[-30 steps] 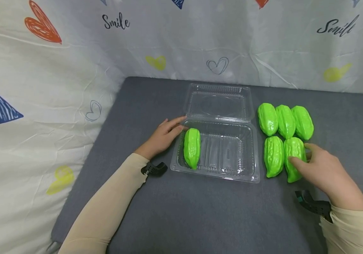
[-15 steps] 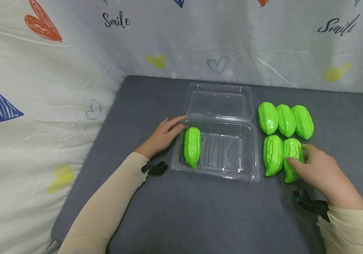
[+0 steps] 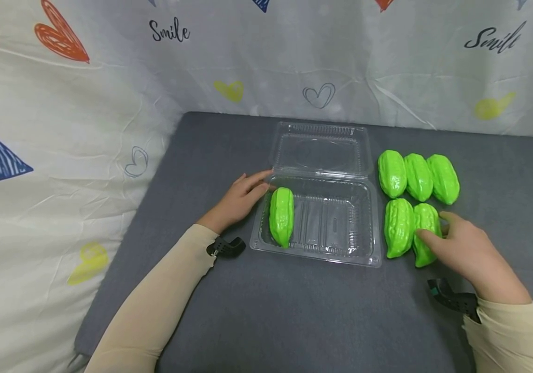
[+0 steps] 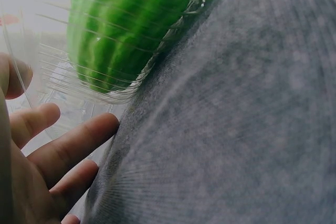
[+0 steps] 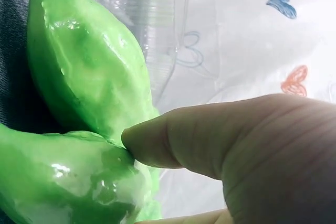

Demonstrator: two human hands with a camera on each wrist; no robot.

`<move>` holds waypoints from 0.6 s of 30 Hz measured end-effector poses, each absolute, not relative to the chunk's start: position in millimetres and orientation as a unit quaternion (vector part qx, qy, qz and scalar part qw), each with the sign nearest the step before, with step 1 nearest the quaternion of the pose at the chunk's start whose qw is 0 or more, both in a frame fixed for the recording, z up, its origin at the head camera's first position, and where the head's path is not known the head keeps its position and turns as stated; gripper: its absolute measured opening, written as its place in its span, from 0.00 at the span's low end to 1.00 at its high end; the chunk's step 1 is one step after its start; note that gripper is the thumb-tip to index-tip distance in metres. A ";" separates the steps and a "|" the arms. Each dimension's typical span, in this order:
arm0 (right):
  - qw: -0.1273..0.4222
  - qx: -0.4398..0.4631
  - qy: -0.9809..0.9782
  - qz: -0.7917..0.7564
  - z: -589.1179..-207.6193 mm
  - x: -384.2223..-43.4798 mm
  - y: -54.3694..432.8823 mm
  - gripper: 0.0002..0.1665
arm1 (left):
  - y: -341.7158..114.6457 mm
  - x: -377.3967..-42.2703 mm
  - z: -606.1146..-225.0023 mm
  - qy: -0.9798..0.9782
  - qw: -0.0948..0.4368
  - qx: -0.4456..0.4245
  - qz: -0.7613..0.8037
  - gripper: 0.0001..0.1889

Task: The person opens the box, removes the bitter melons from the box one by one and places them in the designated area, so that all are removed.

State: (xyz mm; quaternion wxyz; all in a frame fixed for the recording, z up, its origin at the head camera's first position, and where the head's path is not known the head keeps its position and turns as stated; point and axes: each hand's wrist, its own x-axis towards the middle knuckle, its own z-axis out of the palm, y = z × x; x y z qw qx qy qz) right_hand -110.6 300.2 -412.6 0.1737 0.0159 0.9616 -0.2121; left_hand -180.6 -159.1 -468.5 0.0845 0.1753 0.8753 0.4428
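My right hand (image 3: 469,254) pinches a bright green, ridged bitter melon (image 3: 425,228), the right one of the near pair, with the thumb on its left side. In the right wrist view the thumb (image 5: 173,132) presses where this melon (image 5: 68,177) meets its neighbour (image 5: 89,56). A clear plastic clamshell box (image 3: 315,256) lies with its lid (image 3: 322,147) folded back. One bitter melon (image 3: 281,217) lies inside at the left end. At the box's left rim rests my left hand (image 3: 238,202); its fingers (image 4: 79,148) are extended and spread beside the box wall.
Beyond the near pair, three more bitter melons (image 3: 418,177) lie in a row right of the box. A grey cloth (image 3: 294,321) covers the table. A white printed curtain (image 3: 257,57) hangs behind and at the left.
My right hand has moved slightly left with its melon, and the neighbouring melon has shifted a little left too. The left hand and the box have stayed in place.
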 end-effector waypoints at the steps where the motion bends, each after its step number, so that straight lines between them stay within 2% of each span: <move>1: 0.175 0.016 0.961 -0.212 -412.4 -110.5 300.1 0.52 | -159.2 -180.7 -468.8 0.875 0.084 0.175 0.443 0.26; 18: 0.176 0.014 0.962 -0.207 -410.5 -111.2 301.1 0.56 | -159.2 -180.2 -466.5 0.872 0.087 0.174 0.449 0.26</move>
